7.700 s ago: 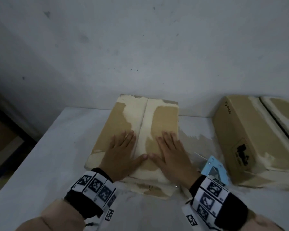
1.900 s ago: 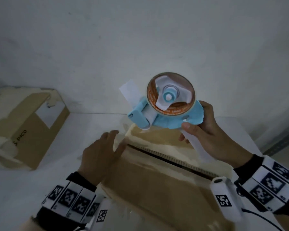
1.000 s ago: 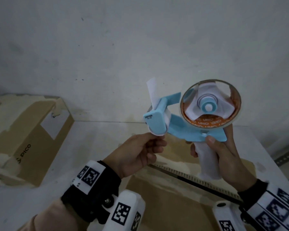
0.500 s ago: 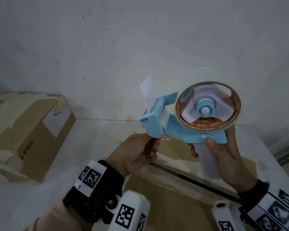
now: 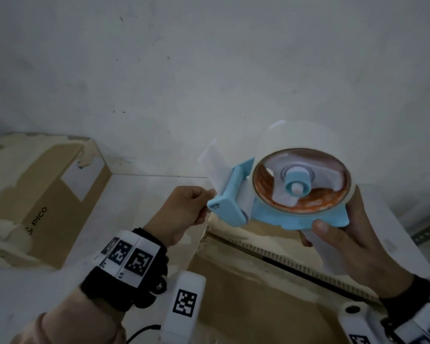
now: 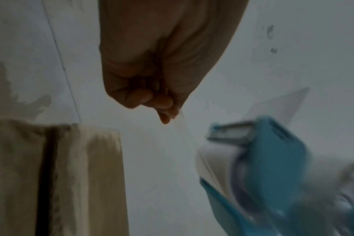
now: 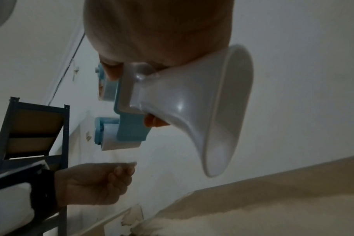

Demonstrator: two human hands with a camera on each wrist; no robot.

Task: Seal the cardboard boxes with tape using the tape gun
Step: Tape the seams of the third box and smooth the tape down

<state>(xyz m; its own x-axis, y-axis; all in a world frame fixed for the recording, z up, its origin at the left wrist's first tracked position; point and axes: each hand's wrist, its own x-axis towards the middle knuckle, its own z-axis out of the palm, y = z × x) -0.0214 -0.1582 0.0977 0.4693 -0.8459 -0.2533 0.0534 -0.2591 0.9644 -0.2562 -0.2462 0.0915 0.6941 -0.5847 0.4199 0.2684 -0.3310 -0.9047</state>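
My right hand (image 5: 333, 234) grips the white handle (image 7: 192, 103) of the light blue tape gun (image 5: 278, 209) and holds it up in the air, tilted. Its roll of tape (image 5: 301, 182) faces me. Left of the gun's nose, my left hand (image 5: 199, 207) pinches the free end of the clear tape (image 6: 184, 132) between thumb and fingertips. A short strip runs from those fingers to the tape gun (image 6: 273, 159). Below both hands lies a worn cardboard box (image 5: 246, 281) with a dark open seam between its flaps.
A second cardboard box (image 5: 35, 194), marked PICO, stands on the white table (image 5: 139, 194) at the left, against the wall. The right wrist view shows a dark metal shelf (image 7: 30, 135) beyond the left hand (image 7: 95, 183).
The tape gun has dropped a little and tipped, so the roll shows more slantwise. My left hand has drawn up and to the left, away from the gun's nose, with the tape end.
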